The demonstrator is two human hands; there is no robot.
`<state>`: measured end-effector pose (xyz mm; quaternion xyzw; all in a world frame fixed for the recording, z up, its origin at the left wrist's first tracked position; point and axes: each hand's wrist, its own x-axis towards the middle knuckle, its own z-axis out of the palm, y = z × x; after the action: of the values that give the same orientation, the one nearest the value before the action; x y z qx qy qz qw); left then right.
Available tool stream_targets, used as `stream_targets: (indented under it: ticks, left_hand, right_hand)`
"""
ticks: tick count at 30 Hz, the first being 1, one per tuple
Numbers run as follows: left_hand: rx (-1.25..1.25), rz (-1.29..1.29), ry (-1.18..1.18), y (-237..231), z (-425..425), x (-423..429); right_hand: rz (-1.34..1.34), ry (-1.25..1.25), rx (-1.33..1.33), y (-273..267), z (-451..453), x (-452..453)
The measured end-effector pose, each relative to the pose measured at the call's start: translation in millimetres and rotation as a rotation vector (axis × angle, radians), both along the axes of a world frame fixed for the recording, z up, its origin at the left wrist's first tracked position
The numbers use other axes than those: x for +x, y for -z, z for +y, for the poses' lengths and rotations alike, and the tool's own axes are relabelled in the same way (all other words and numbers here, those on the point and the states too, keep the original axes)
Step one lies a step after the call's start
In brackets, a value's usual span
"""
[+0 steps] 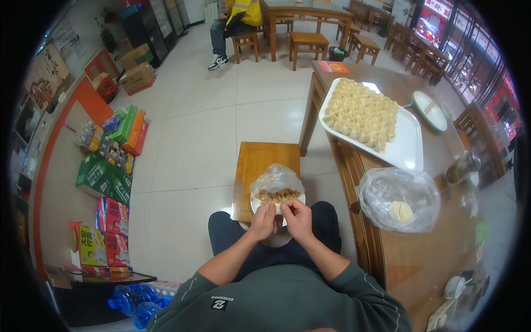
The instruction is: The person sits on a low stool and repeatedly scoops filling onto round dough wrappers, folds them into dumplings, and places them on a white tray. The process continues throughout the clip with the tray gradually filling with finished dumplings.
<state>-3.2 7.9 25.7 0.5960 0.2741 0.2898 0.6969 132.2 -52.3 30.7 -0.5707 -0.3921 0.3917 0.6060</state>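
Note:
Between my left hand (264, 220) and my right hand (297, 218), a pale dough wrapper (278, 208) is pinched by the fingertips of both. Just beyond them, ground filling (278, 195) lies in a white bowl or dish lined with a clear plastic bag (277, 176), at the near edge of a wooden stool (265, 157). To the right, a clear plastic bag (373, 199) on the table holds a small stack of round dough wrappers (401, 211). Rows of pleated dumplings (361, 110) cover much of a white tray (408, 145). Whether the held wrapper contains filling is hidden.
The wooden table (419, 253) runs along my right, with a glass jar (463, 167), an oval dish (430, 110) with chopsticks and a white cup (455, 287). Drink cartons (103, 176) line the counter at left. A person in a yellow jacket (244, 12) sits farther off.

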Motion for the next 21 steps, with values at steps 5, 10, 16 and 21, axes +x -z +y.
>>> stream_targets:
  ticks: [5,10,16,21]
  left_hand:
    - [-0.049,-0.147,0.019,-8.4,-11.8,7.4]
    - [0.035,-0.037,-0.048,-4.2,-9.8,4.3]
    - [0.591,0.065,-0.350,-1.2,-17.7,7.9]
    - [0.740,-0.030,-0.425,-10.1,-20.2,13.8]
  right_hand:
    - [0.365,-0.273,-0.003,-11.3,8.0,5.7]
    - [0.471,-0.559,-0.043,-21.5,4.9,11.0]
    - [0.211,-0.380,0.244,-29.2,10.3,-6.8]
    - [0.151,-0.373,0.243,-33.2,9.2,-3.7]
